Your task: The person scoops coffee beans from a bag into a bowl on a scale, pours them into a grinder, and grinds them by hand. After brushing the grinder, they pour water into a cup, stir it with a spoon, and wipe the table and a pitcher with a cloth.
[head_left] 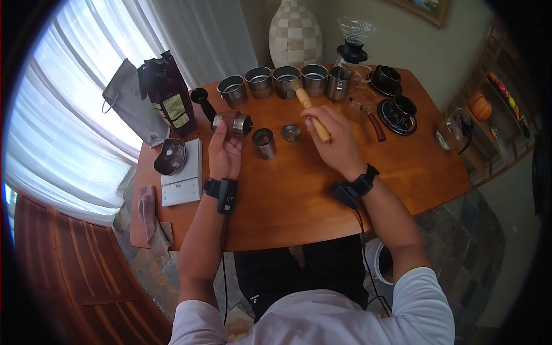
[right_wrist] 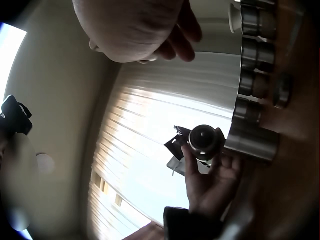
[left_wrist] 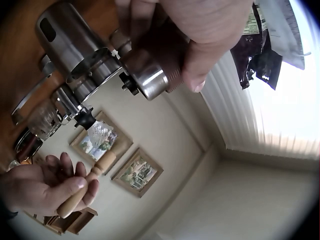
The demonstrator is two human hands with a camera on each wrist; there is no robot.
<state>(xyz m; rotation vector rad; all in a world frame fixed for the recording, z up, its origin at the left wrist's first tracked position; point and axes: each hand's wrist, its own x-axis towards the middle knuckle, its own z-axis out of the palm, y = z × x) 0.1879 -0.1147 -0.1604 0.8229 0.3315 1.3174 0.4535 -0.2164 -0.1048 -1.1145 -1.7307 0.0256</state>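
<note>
My left hand [head_left: 226, 154] grips the body of a hand coffee grinder [head_left: 233, 123], steel with a brown band, tipped on its side above the table. In the left wrist view, a small black knob [left_wrist: 130, 84] sticks out near the end of the grinder. My right hand [head_left: 338, 141] holds a brush by its pale wooden handle [head_left: 313, 117], bristles pointing away from me, apart from the grinder. Between the hands, a steel cup [head_left: 264, 144] stands upright on the table beside a small round metal part [head_left: 291, 132]. A black handle [head_left: 201, 99] shows just behind the grinder.
Several steel canisters [head_left: 259, 86] line the back, beside a steel pitcher [head_left: 338, 87] and a glass dripper [head_left: 355, 34]. Black cups [head_left: 402, 106] on saucers stand right. At left are a white scale [head_left: 183, 187], a dark bowl [head_left: 170, 157], bags [head_left: 172, 109] and a cloth [head_left: 148, 210].
</note>
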